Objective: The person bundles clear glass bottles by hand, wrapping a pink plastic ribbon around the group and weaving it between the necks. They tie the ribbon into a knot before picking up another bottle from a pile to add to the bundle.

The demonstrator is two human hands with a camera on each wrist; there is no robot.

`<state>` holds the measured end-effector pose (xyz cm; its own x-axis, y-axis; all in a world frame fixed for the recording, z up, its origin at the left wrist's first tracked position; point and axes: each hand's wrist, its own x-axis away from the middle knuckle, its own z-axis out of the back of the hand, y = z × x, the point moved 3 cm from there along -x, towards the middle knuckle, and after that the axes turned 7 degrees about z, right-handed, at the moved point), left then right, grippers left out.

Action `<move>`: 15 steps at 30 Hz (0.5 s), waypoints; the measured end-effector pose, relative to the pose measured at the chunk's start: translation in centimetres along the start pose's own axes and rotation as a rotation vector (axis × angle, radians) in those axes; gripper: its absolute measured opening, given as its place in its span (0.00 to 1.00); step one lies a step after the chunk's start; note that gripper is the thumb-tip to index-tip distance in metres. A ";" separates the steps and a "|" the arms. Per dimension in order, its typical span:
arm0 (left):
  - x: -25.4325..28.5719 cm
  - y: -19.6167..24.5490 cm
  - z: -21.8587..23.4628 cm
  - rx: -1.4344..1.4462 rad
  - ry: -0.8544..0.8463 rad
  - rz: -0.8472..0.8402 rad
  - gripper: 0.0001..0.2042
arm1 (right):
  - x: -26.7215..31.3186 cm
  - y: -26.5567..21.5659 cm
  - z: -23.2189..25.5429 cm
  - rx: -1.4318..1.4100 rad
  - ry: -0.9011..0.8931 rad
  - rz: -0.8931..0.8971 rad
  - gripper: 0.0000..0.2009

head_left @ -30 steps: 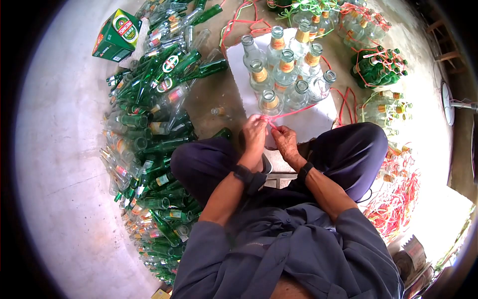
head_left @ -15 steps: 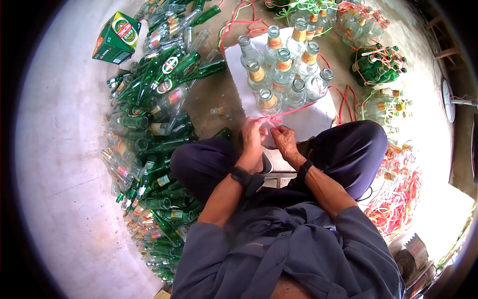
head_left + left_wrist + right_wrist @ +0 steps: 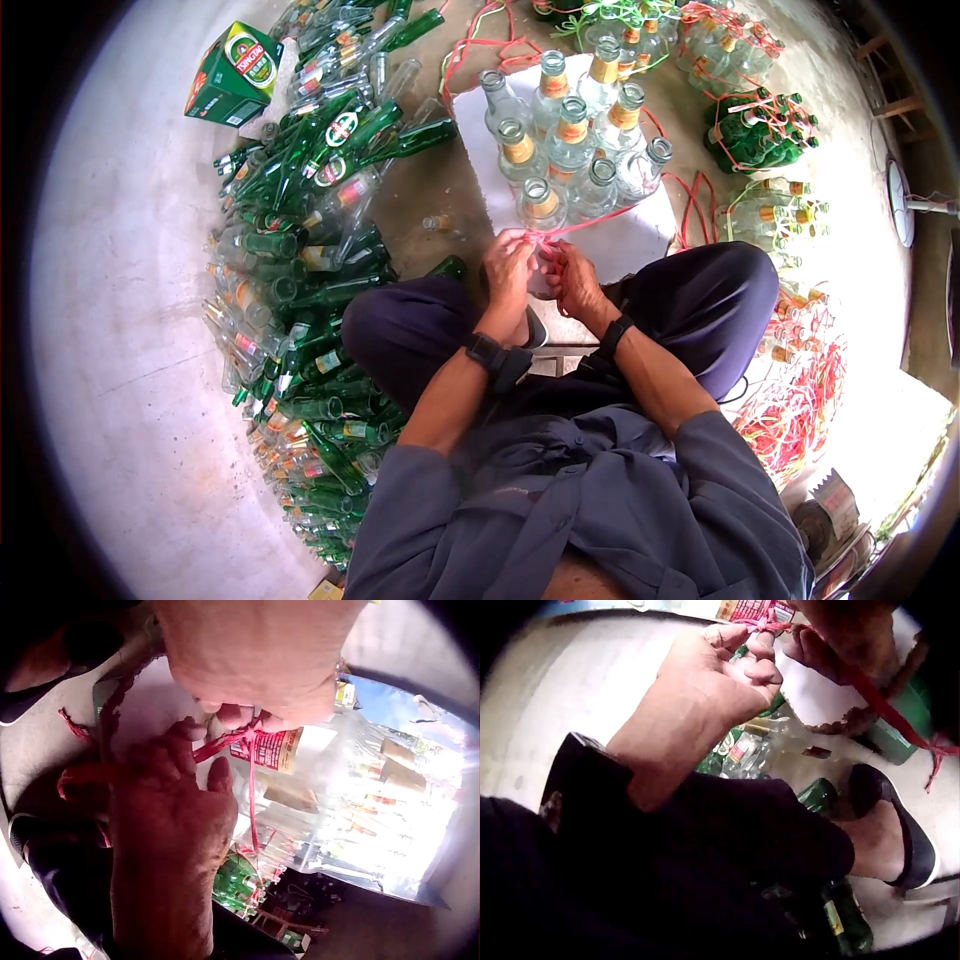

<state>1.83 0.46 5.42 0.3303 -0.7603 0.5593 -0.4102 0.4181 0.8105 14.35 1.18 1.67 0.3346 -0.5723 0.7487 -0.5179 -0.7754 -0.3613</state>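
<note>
Pink cord [image 3: 880, 703] in two hands [image 3: 511, 264] [image 3: 576, 284], nine clear bottles [image 3: 570, 150] alongside

The right hand [image 3: 577, 284] has been turned within the past half-second, its fingers brought closer to the pink twine [image 3: 543, 239] beside the left hand [image 3: 511, 264].

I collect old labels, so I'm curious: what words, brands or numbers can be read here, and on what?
"TSINGTAO": on the green box; its finer print is too small to read.
Oval labels on heaped green bottles: too small to read.
Orange neck labels on the clear bottles: too small.
Red label by the pink string, left wrist view: too blurred.
</note>
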 end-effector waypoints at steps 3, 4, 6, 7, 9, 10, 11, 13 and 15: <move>0.4 0.2 -0.1 0.042 -0.048 0.047 0.05 | -0.4 0.5 -0.2 0.011 0.012 -0.008 0.13; 0.6 0.3 -0.2 0.062 -0.035 0.057 0.04 | -0.6 0.6 -0.2 -0.008 0.006 0.006 0.12; 0.6 0.4 -0.2 0.083 -0.019 0.067 0.04 | -1.3 0.5 0.0 -0.045 -0.067 -0.029 0.11; 0.5 0.4 0.0 0.051 -0.035 0.078 0.04 | -1.7 0.5 0.0 -0.085 -0.139 -0.062 0.10; 0.2 0.1 0.3 0.018 -0.049 0.092 0.04 | -2.3 0.5 0.1 -0.092 -0.138 -0.089 0.10; 0.0 -0.1 0.3 0.038 -0.066 0.085 0.04 | -2.3 0.5 0.0 -0.099 -0.137 -0.113 0.10; -0.1 -0.2 0.4 0.058 -0.084 0.077 0.04 | -2.2 0.6 -0.1 -0.099 -0.137 -0.113 0.10; -0.3 -0.1 0.4 0.072 -0.089 0.090 0.03 | -2.4 1.1 0.4 -0.084 0.010 -0.064 0.10; -0.5 -0.2 0.4 0.086 -0.095 0.103 0.03 | -4.6 2.9 2.8 -0.051 0.029 -0.068 0.09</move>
<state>1.39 0.58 4.92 0.2028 -0.7608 0.6165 -0.5107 0.4550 0.7295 13.51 0.82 -4.37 0.3473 -0.5104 0.7867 -0.5346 -0.7970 -0.2811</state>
